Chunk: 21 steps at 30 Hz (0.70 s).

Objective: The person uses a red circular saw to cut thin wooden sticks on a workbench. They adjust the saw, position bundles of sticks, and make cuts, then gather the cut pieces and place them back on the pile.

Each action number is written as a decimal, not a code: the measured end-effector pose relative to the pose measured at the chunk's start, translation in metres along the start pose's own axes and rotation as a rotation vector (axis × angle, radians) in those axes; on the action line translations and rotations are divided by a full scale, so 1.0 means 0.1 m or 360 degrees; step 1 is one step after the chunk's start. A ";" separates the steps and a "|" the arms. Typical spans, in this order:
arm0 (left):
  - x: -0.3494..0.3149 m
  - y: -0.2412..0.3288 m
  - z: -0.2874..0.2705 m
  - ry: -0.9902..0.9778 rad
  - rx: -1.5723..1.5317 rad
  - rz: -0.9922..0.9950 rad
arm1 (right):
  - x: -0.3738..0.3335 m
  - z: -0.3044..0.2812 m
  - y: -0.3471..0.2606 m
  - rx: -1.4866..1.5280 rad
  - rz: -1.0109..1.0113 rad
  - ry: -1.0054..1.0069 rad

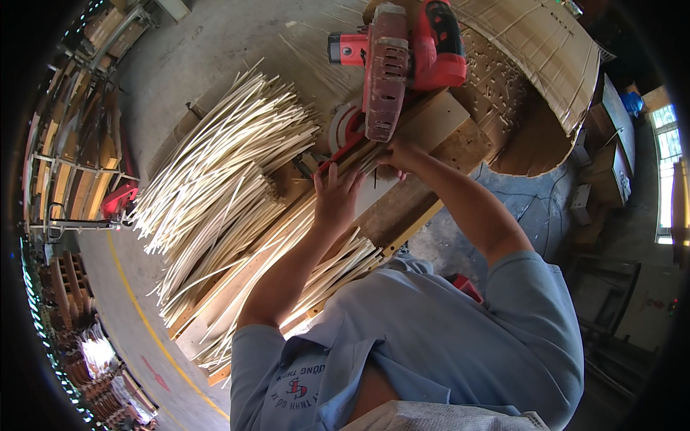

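Under the red miter saw [388, 79], both my hands are at a set of thin pale rods [295, 231] that slants up from the lower left along the saw's bench. My left hand [336, 197] lies over these rods beside the red-edged fence, its fingers spread. Closer to the saw's dusty blade guard, my right hand [402, 156] has its fingers curled closed around the rod ends. What lies beneath the right palm is hidden.
A large pile of pale rods [223, 158] lies left of the bench. More rods [352, 260] rest near my body. Beyond the wooden bench top [460, 147], an opened cardboard box [532, 161] holds short offcuts. Racks of wooden parts [79, 151] stand far left.
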<state>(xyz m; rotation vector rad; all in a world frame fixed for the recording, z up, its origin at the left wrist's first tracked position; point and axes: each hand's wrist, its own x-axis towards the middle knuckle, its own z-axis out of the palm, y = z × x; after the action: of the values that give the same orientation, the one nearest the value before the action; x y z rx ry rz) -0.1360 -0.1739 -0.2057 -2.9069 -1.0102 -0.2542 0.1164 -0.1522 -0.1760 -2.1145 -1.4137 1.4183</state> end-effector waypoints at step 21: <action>0.09 0.01 -0.09 0.0057 -0.0172 -0.0015 | -0.17 0.47 0.30 -0.0566 -0.0810 0.1091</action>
<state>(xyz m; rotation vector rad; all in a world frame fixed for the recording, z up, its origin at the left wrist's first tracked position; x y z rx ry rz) -0.1297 -0.1707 -0.1952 -2.9820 -1.0362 -0.3713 0.0946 -0.1958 -0.2090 -1.9171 -1.7739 0.2274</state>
